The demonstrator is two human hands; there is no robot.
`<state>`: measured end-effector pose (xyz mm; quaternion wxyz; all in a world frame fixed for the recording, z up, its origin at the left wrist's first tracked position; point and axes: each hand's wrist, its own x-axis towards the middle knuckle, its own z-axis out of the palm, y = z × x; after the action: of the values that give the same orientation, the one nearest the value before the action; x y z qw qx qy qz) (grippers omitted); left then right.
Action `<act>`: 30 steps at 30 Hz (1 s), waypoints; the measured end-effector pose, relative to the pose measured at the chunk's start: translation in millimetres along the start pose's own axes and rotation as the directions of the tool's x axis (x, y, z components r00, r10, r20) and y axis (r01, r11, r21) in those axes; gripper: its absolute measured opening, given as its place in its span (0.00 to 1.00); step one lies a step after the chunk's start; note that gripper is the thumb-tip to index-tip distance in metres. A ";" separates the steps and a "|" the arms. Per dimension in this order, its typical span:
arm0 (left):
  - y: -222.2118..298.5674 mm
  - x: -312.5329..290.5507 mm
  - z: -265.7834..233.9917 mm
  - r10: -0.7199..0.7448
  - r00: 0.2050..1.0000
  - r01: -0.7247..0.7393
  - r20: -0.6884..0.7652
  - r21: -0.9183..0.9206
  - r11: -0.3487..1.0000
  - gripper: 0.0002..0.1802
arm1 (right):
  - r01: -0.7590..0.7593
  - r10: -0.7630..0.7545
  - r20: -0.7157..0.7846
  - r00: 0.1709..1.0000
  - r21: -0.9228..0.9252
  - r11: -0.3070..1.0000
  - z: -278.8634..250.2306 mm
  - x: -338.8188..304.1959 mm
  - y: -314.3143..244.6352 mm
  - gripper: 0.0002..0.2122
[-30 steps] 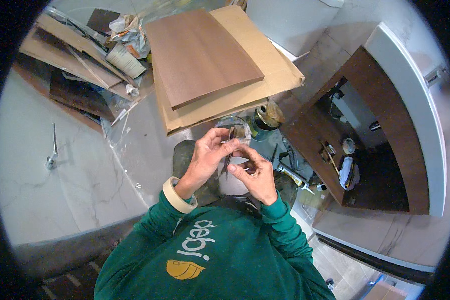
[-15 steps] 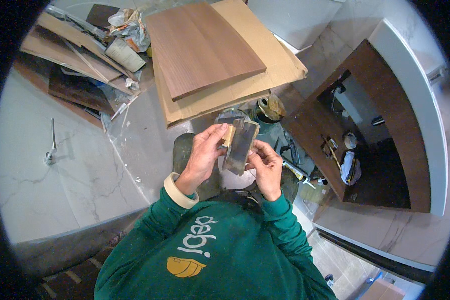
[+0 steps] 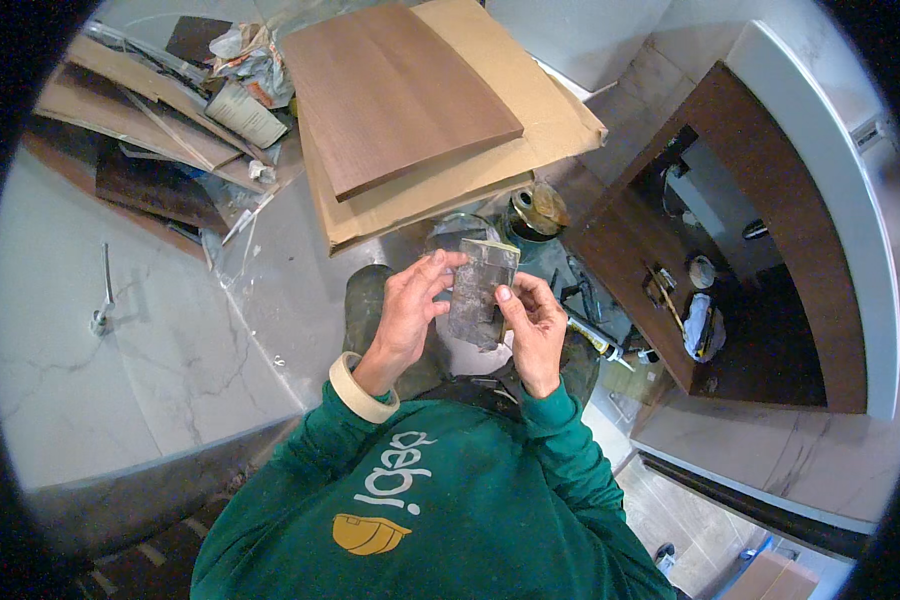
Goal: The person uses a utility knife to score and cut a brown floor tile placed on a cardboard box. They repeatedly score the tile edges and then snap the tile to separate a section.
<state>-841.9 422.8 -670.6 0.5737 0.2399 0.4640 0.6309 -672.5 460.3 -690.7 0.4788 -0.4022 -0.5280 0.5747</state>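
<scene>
My right hand grips a flat, dark grey rectangular piece by its right edge, thumb on the face towards me. The piece looks worn and smeared, with a pale top edge; I cannot make out its exact kind. My left hand is at its upper left side, fingers apart, one fingertip seeming to touch the edge. A roll of masking tape rings my left wrist.
A brown wood-look panel lies on cardboard ahead. Scrap boards are piled far left. A pipe stub rises from the left slab. An opened tin and a sealant tube lie near a brown cabinet.
The piece has turned so its broad face shows more squarely. The tan part that was by my left fingers is out of sight, and those fingers have loosened.
</scene>
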 end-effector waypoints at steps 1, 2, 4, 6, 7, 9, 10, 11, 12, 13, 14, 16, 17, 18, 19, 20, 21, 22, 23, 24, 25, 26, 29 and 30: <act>0.3 -1.1 1.5 0.017 0.999 -0.016 -0.027 0.036 0.999 0.19 | -0.039 0.039 -0.015 0.999 0.021 0.999 1.1 0.6 1.7 0.11; 0.5 -1.8 1.9 0.018 0.996 -0.011 -0.088 0.081 0.997 0.19 | -0.085 0.087 -0.021 0.996 0.076 0.993 1.3 0.8 3.0 0.11; -5.5 -3.0 5.0 0.198 0.974 -0.189 -0.106 0.092 0.978 0.17 | -0.156 0.160 -0.005 0.987 0.191 0.969 1.4 0.7 4.8 0.12; -9.7 -1.9 0.5 0.234 0.969 -0.220 -0.084 0.144 0.965 0.14 | -0.145 0.153 -0.022 0.988 0.217 0.965 1.2 0.4 5.0 0.12; -10.0 -0.4 -5.3 0.186 0.982 -0.176 -0.040 0.183 0.967 0.13 | -0.150 0.161 -0.030 0.987 0.227 0.962 1.1 0.5 4.5 0.12; -15.2 1.9 -12.1 0.142 0.990 -0.141 0.007 0.216 0.966 0.12 | -0.112 0.121 -0.024 0.992 0.231 0.966 1.4 0.8 2.5 0.13; -18.3 1.6 -14.7 0.152 0.988 -0.151 0.011 0.208 0.967 0.11 | -0.158 0.174 -0.057 0.983 0.207 0.965 2.2 1.5 1.4 0.13; -20.3 0.6 -17.7 0.166 0.986 -0.165 0.012 0.202 0.965 0.11 | -0.095 0.103 -0.020 0.994 0.252 0.963 3.8 1.7 0.5 0.13; -21.7 -0.8 -20.3 0.173 0.985 -0.174 0.020 0.188 0.967 0.10 | -0.091 0.100 -0.018 0.995 0.276 0.957 5.6 1.3 -0.4 0.14; -23.8 -2.4 -21.5 0.180 0.983 -0.181 0.025 0.176 0.967 0.10 | -0.066 0.058 0.036 0.998 0.311 0.948 8.2 0.6 -0.8 0.14; -25.5 -3.6 -22.6 0.200 0.979 -0.204 0.045 0.155 0.966 0.09 | -0.146 0.129 0.074 0.989 0.303 0.942 9.6 -0.4 -1.1 0.14; -27.9 -2.7 -25.8 0.187 0.982 -0.184 0.014 0.249 0.951 0.10 | -0.246 0.179 0.231 0.956 0.305 0.920 8.5 -3.5 -1.7 0.15; -28.9 -1.5 -27.8 0.167 0.986 -0.162 0.007 0.282 0.946 0.11 | -0.326 0.283 0.219 0.934 0.199 0.924 9.8 -3.5 -0.5 0.14; -29.8 0.4 -29.8 0.141 0.990 -0.133 -0.001 0.325 0.936 0.12 | -0.297 0.261 0.227 0.938 0.139 0.945 11.9 -4.7 0.6 0.14; -28.8 2.5 -33.7 0.113 0.994 -0.105 -0.004 0.349 0.931 0.16 | -0.133 0.120 0.256 0.959 0.032 0.991 13.4 -2.9 1.2 0.15; -28.1 2.6 -36.8 0.184 0.983 -0.173 -0.001 0.335 0.926 0.17 | -0.059 0.084 0.267 0.960 -0.102 0.993 14.7 -1.5 0.8 0.15; -26.8 2.1 -39.4 0.225 0.974 -0.205 -0.020 0.341 0.918 0.18 | 0.072 0.001 0.272 0.962 -0.259 0.963 18.1 6.5 0.9 0.16; -24.8 0.9 -41.3 0.258 0.965 -0.230 -0.034 0.354 0.906 0.18 | 0.165 -0.089 0.285 0.955 -0.257 0.952 20.0 13.5 -1.0 0.16; -19.3 -2.1 -47.1 0.272 0.961 -0.229 -0.046 0.415 0.880 0.19 | 0.198 -0.116 0.285 0.952 -0.279 0.940 21.7 22.8 -3.4 0.17; -12.4 -3.3 -53.5 0.266 0.963 -0.213 -0.051 0.462 0.861 0.19 | 0.276 -0.193 0.291 0.937 -0.279 0.920 18.1 36.4 -8.2 0.18; -7.6 -3.9 -57.0 0.257 0.964 -0.205 -0.068 0.428 0.880 0.15 | 0.386 -0.294 0.285 0.912 -0.359 0.850 17.8 51.6 -10.3 0.18; -3.1 -7.1 -60.7 0.298 0.953 -0.264 -0.046 0.350 0.899 0.14 | 0.503 -0.416 0.285 0.864 -0.428 0.751 18.7 62.2 -10.1 0.18; 14.4 -1.2 -67.3 0.281 0.947 -0.229 -0.154 0.287 0.930 0.18 | 0.690 -0.569 0.408 0.714 -0.547 0.473 29.0 101.5 -13.8 0.29; 22.2 -0.3 -72.7 0.287 0.937 -0.236 -0.200 0.245 0.940 0.19 | 0.721 -0.603 0.430 0.672 -0.567 0.399 33.2 110.2 -15.0 0.31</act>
<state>-913.6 402.0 -684.4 0.3960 0.2852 0.5578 0.6713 -726.8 560.1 -667.1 0.4343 -0.2611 -0.8537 0.1202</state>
